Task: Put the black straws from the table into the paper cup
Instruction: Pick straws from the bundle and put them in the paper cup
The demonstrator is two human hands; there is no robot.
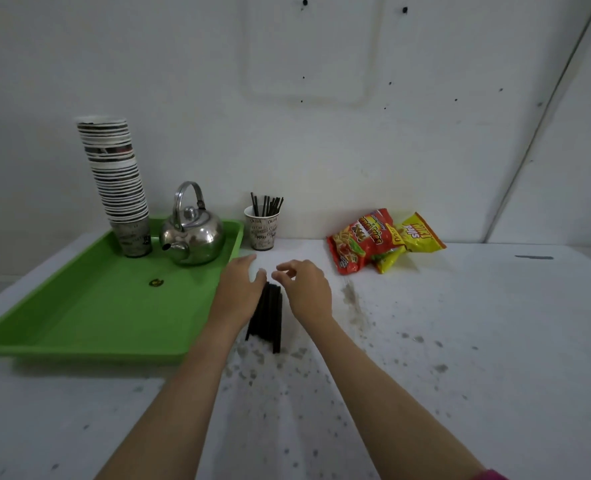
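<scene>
A bundle of black straws (268, 317) lies on the white table, pointing away from me. My left hand (240, 287) rests flat against the bundle's left side, fingers spread. My right hand (304, 287) hovers over its far right end with fingers loosely curled; I cannot see a straw held in it. Beyond the hands, by the wall, stands a printed paper cup (262, 232) with several black straws (266, 204) upright in it.
A green tray (89, 310) on the left carries a steel kettle (191, 237) and a tall stack of paper cups (117, 181). Two snack bags (373, 242) lie at the back right. The table surface (460, 341) is speckled with dark stains.
</scene>
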